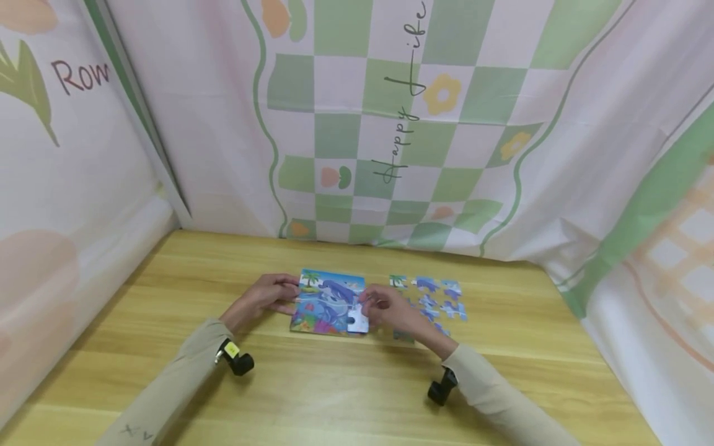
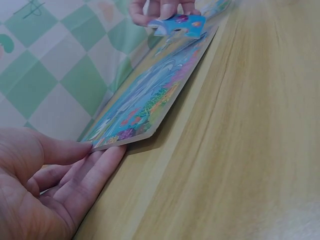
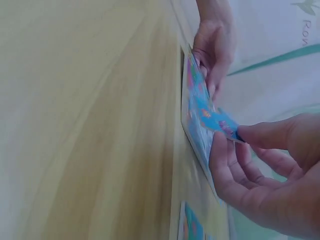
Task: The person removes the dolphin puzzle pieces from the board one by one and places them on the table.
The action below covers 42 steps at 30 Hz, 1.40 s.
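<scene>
A puzzle board [image 1: 326, 303] with a dolphin and sea picture lies near the middle of the table. My left hand [image 1: 271, 292] grips its left edge, with the thumb on top and the fingers beneath, as the left wrist view shows. Between thumb and fingers my right hand [image 1: 388, 306] pinches a blue puzzle piece [image 3: 218, 121] with coral and starfish colours. That piece is tilted just above the board's right end, apart from it in the left wrist view. A pale patch covers the board's lower right corner in the head view.
Several loose puzzle pieces [image 1: 428, 301] lie right of the board, some partly hidden by the right hand. The wooden table [image 1: 329, 390] meets a checked curtain [image 1: 390, 136] behind. White printed cloth hangs on both sides.
</scene>
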Tool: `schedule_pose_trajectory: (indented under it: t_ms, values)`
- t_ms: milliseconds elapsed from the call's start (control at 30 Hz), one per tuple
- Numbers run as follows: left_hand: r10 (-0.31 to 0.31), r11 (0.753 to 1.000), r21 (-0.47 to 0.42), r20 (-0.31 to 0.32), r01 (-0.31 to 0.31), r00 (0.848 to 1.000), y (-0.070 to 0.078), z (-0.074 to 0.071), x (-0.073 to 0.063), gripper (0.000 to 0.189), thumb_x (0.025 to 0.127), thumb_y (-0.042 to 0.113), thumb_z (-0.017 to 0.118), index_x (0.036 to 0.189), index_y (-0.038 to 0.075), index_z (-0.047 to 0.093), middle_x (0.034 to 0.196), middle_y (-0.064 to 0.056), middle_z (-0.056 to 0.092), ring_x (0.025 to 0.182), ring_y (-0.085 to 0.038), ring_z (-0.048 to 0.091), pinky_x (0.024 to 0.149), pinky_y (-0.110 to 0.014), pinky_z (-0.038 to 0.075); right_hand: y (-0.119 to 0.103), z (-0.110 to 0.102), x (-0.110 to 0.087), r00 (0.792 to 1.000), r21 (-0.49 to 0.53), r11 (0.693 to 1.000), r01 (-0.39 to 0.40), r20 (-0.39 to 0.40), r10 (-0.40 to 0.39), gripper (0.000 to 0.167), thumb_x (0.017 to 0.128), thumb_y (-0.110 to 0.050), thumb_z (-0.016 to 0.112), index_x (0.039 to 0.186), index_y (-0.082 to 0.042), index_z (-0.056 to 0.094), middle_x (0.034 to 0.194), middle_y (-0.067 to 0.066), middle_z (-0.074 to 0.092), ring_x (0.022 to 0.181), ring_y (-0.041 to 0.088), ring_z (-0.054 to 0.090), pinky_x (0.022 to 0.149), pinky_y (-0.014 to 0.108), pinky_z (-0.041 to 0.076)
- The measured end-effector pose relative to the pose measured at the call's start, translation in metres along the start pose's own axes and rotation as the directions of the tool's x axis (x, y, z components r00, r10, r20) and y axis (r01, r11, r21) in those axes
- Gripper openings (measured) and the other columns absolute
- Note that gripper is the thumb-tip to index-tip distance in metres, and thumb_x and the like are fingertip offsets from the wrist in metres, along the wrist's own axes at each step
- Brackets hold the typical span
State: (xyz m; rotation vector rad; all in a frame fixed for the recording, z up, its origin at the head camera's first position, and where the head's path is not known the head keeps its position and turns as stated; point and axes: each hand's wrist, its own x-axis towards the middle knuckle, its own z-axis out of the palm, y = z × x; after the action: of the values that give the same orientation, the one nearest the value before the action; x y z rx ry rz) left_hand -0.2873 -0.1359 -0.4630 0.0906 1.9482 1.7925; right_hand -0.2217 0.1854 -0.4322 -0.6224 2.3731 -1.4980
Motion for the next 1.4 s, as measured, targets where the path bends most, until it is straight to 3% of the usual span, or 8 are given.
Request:
schedule_pose_trajectory:
  t_ms: [233,467,767,1000,1400]
  values:
    - [0.005,1.000,-0.001,0.006,-0.005,1.000,0.004,-0.001,-0.003,0.049,0.102,0.000,0.059,0.148,-0.013,0.044,0.114,-0.018,0.065,0.087,-0.017,0.071,0.077,-0.033,0.070,0.009,-0.030,-0.021,0.995,0.031,0.995,-0.091,-0.040,0.093,0.028,0.102,0.000,0.061,0.128,0.012,0.059,0.109,0.027,0.067,0.095,0.031,0.071,0.082,0.042,0.070]
    - [-0.002,1.000,0.004,0.000,0.002,1.000,0.001,0.000,-0.002,0.048,0.102,-0.001,0.060,0.147,-0.013,0.046,0.113,-0.018,0.065,0.088,-0.019,0.071,0.077,-0.034,0.070,0.016,-0.066,-0.046,0.985,0.028,0.989,-0.147,-0.093,0.149,0.031,0.101,0.001,0.061,0.127,0.016,0.058,0.106,0.025,0.067,0.087,0.020,0.070,0.075,0.033,0.069]
    - [-0.005,1.000,0.003,-0.013,0.005,1.000,0.000,0.001,0.000,0.047,0.103,0.000,0.059,0.146,-0.012,0.048,0.115,-0.018,0.066,0.087,-0.018,0.072,0.078,-0.034,0.070,0.027,-0.107,-0.079,0.978,0.028,0.979,-0.203,-0.053,0.204,0.040,0.099,0.000,0.062,0.133,0.019,0.053,0.106,0.020,0.066,0.081,0.016,0.067,0.071,0.028,0.066]
    - [0.010,1.000,0.003,0.001,-0.010,1.000,0.000,0.002,-0.003,0.046,0.102,-0.001,0.059,0.145,-0.014,0.047,0.117,-0.022,0.066,0.089,-0.021,0.072,0.079,-0.034,0.070,0.036,-0.126,-0.098,0.979,0.021,0.979,-0.205,-0.007,0.205,0.038,0.101,-0.001,0.061,0.131,0.020,0.052,0.106,0.017,0.064,0.086,0.016,0.067,0.079,0.033,0.068]
    - [0.009,1.000,0.019,-0.016,-0.009,1.000,0.001,0.002,-0.003,0.046,0.102,-0.001,0.058,0.145,-0.012,0.048,0.124,-0.024,0.064,0.091,-0.021,0.072,0.081,-0.036,0.070,0.049,-0.143,-0.118,0.976,-0.028,0.976,-0.216,-0.048,0.214,0.033,0.097,0.005,0.061,0.124,0.023,0.053,0.102,0.020,0.066,0.082,0.016,0.068,0.073,0.032,0.069]
